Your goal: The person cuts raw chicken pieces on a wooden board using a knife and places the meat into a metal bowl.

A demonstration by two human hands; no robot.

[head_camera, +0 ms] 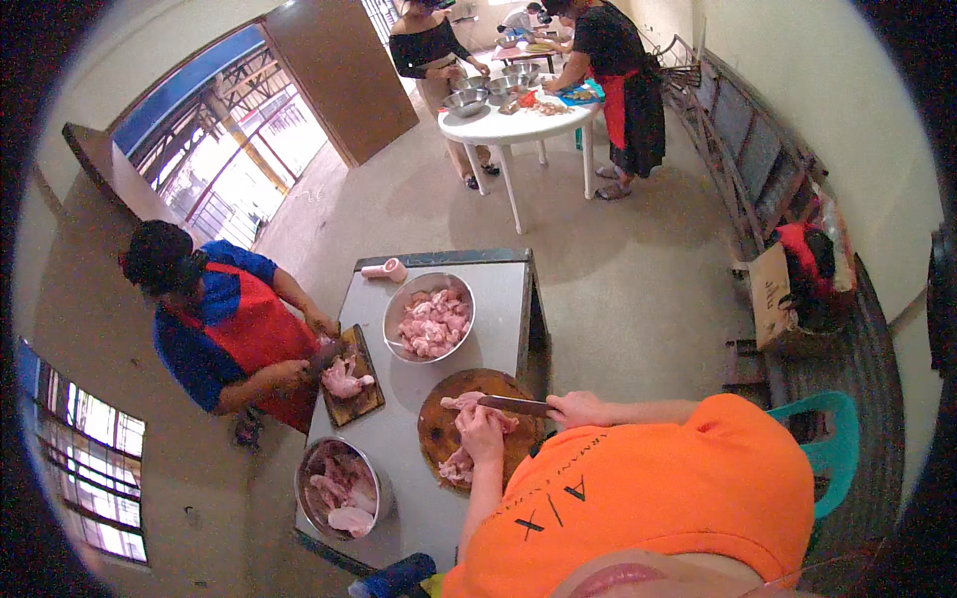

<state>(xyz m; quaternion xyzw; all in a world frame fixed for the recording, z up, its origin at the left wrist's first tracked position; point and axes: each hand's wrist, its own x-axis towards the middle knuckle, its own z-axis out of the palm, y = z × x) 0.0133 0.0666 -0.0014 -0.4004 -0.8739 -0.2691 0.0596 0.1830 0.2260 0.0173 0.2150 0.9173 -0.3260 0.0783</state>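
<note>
A round wooden chopping board (pixel 432 427) lies on the table in front of me. My right hand (pixel 579 410) grips the handle of a knife (pixel 517 406), its blade reaching left over the board. The blade's tip end is at a piece of raw chicken (pixel 460 401). My left hand (pixel 480 432) holds this chicken down, its fingers just beside the blade and covering part of the meat. Another raw chicken piece (pixel 456 469) rests near the board's lower edge. Whether the blade has entered the meat is too small to tell.
A steel bowl (pixel 392 308) of cut chicken and a steel pot (pixel 379 478) with larger pieces stand on the table (pixel 493 291). Opposite, a person in a red apron (pixel 280 351) cuts chicken on a rectangular board (pixel 351 412). A pink handheld device (pixel 385 270) lies at the far end.
</note>
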